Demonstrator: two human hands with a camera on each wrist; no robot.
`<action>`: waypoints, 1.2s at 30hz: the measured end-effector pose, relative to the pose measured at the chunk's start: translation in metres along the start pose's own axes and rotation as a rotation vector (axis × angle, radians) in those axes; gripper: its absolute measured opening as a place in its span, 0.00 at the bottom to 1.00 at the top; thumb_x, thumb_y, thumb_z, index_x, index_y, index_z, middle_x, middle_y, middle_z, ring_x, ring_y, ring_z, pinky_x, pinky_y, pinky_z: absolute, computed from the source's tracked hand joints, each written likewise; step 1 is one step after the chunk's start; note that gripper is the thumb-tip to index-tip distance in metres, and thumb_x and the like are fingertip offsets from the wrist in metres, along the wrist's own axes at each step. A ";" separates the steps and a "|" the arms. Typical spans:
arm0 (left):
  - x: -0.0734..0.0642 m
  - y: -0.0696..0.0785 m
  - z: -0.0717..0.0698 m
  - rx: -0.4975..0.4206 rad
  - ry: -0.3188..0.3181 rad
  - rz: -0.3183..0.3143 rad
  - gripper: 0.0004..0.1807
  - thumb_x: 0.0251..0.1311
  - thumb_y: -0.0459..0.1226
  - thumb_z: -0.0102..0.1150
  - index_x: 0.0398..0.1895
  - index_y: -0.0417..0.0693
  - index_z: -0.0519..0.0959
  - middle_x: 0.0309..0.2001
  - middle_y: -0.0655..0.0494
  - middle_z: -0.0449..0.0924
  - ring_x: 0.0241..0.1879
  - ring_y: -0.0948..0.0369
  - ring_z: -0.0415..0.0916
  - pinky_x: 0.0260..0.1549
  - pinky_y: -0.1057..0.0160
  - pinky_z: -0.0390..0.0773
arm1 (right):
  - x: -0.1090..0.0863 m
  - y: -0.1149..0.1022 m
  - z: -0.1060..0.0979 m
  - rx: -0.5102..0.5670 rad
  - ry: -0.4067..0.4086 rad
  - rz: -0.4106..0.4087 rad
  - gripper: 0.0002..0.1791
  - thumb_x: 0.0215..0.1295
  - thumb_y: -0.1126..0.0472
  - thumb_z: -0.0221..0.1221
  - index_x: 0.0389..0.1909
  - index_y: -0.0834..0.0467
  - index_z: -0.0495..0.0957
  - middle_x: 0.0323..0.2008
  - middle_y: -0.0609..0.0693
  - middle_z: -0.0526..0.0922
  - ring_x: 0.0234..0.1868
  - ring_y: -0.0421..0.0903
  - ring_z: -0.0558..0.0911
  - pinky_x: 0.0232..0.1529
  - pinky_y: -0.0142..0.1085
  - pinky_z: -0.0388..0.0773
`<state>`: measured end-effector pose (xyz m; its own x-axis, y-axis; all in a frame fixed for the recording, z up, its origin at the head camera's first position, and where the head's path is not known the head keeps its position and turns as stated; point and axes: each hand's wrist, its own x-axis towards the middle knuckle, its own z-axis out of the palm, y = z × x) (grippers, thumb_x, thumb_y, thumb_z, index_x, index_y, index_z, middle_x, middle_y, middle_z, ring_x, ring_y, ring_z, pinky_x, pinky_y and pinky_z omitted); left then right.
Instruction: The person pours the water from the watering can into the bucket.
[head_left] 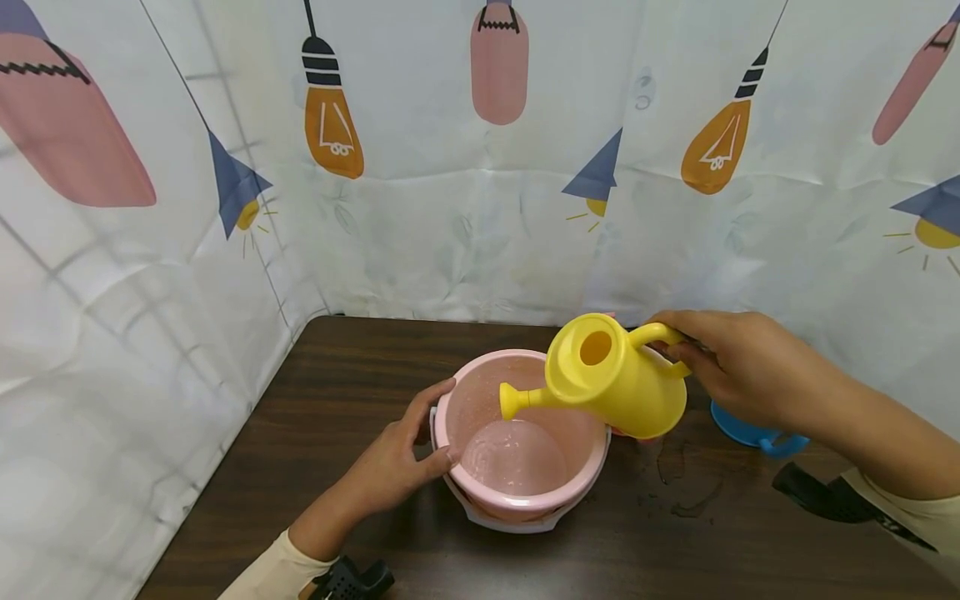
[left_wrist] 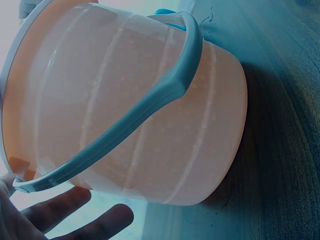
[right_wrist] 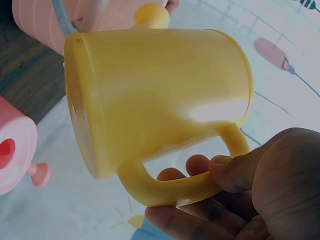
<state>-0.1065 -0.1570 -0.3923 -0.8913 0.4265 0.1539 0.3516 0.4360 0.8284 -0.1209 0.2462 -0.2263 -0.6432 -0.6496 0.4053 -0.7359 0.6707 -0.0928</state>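
Observation:
A pink bucket (head_left: pixel 517 500) stands upright on the table, its inside wet and shiny. My left hand (head_left: pixel 401 458) rests at its left rim, thumb and forefinger touching the edge. In the left wrist view, other fingers (left_wrist: pixel 100 225) stretch out beside the wall, near the grey handle (left_wrist: pixel 135 117). With my right hand (head_left: pixel 738 367) I grip a yellow watering can (head_left: pixel 645 400) by its handle. The can is tilted to the left, its spout (head_left: pixel 517 400) over the bucket's opening. In the right wrist view, thumb and fingers close round the can's handle (right_wrist: pixel 165 192).
Behind the yellow can is a pink watering can (right_wrist: pixel 12 145), mostly hidden in the head view. A blue item with a handle (head_left: pixel 783 444) lies under my right forearm. Wet marks (head_left: pixel 697 500) show on the dark wooden table (head_left: pixel 360 367). A patterned sheet (head_left: pixel 420 233) hangs behind.

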 end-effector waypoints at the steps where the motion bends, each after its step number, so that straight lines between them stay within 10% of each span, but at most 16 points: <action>1: 0.000 0.000 0.000 0.002 0.001 -0.005 0.43 0.65 0.47 0.63 0.80 0.73 0.52 0.58 0.51 0.81 0.56 0.58 0.80 0.54 0.39 0.75 | 0.000 0.000 0.000 -0.001 0.000 0.001 0.21 0.63 0.74 0.66 0.55 0.53 0.81 0.40 0.40 0.83 0.29 0.33 0.73 0.26 0.32 0.71; 36: -0.001 -0.001 0.001 -0.004 0.002 -0.021 0.43 0.66 0.46 0.62 0.79 0.75 0.51 0.61 0.49 0.79 0.58 0.52 0.79 0.55 0.37 0.73 | 0.003 -0.002 -0.001 -0.005 -0.020 0.021 0.21 0.64 0.72 0.66 0.55 0.50 0.81 0.42 0.42 0.85 0.31 0.35 0.75 0.28 0.32 0.74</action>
<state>-0.1055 -0.1571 -0.3938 -0.8990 0.4157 0.1378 0.3321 0.4418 0.8334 -0.1217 0.2433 -0.2236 -0.6625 -0.6423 0.3854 -0.7212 0.6860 -0.0962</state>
